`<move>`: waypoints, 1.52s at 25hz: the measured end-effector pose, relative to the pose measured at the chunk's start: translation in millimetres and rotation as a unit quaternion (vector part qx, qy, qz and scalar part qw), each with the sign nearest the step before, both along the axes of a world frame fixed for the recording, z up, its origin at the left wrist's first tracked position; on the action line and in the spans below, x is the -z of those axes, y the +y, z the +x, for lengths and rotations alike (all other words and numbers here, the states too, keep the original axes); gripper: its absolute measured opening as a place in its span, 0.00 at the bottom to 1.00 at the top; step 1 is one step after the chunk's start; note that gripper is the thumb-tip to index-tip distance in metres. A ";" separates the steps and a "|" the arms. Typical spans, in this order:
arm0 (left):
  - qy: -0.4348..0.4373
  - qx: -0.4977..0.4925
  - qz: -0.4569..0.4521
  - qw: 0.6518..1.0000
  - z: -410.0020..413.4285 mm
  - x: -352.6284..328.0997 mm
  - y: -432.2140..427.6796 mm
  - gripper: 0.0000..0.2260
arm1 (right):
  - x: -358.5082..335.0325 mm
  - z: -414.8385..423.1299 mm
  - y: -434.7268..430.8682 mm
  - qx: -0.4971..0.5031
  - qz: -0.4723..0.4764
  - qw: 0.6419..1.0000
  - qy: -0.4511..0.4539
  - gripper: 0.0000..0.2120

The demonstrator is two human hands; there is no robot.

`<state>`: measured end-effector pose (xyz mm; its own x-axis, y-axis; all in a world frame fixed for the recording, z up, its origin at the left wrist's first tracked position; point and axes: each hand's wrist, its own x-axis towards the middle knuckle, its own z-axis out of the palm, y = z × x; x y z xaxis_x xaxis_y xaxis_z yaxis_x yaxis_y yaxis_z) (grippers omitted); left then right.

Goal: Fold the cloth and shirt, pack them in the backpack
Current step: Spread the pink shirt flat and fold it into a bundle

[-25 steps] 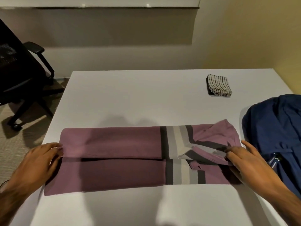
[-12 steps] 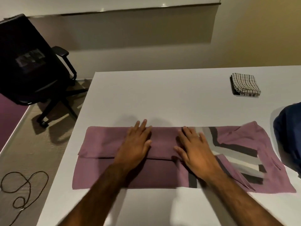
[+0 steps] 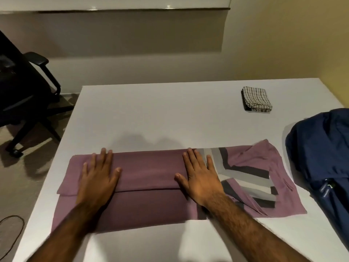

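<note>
1. head view: a pale surface stands before a beige wall. a black office chair is off its left edge and a dark cord lies on the floor.
2. the purple shirt lies lengthwise on the near part of the surface, its long sides folded in to a band. the striped end and a sleeve splay loose at the right.
3. the left hand and right hand rest flat on the band. the fingers are straight and released, grasping nothing, pressing the fold.
4. the step looks like smoothing the lengthwise fold. next, i judge, the loose right end needs tucking in, then an end must be pinched to fold the band across.
5. the checked cloth sits folded at the far right, well apart from the shirt. the blue backpack lies at the right edge, near the loose end.
6. the shirt's left end is near the surface's left edge. bare surface beyond the shirt leaves room to work.
</note>
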<state>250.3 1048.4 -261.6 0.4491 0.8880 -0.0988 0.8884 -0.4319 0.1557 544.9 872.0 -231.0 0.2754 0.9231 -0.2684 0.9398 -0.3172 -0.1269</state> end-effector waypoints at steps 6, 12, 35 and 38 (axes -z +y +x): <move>-0.001 -0.027 -0.010 1.000 -4.5 4.0 8.7 0.38 | -11.5 93.5 -51.6 0.117 0.007 0.992 -0.042 0.36; 0.055 0.000 -0.017 0.998 -10.9 16.5 23.0 0.38 | -37.5 183.3 -69.8 0.403 0.187 0.887 -0.123 0.19; 0.075 0.020 -0.035 0.996 -18.1 33.4 36.8 0.36 | -3.4 172.0 -79.3 0.248 0.059 0.966 -0.032 0.38; 0.044 -0.001 -0.047 0.998 4.7 2.2 12.2 0.38 | -23.7 163.8 -98.9 0.206 0.193 0.959 0.003 0.22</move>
<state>255.0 1060.6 -263.8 0.4328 0.8743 -0.2197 0.9014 -0.4169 0.1169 708.7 773.0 -207.3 0.6371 0.7676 0.0692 0.7441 -0.5892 -0.3148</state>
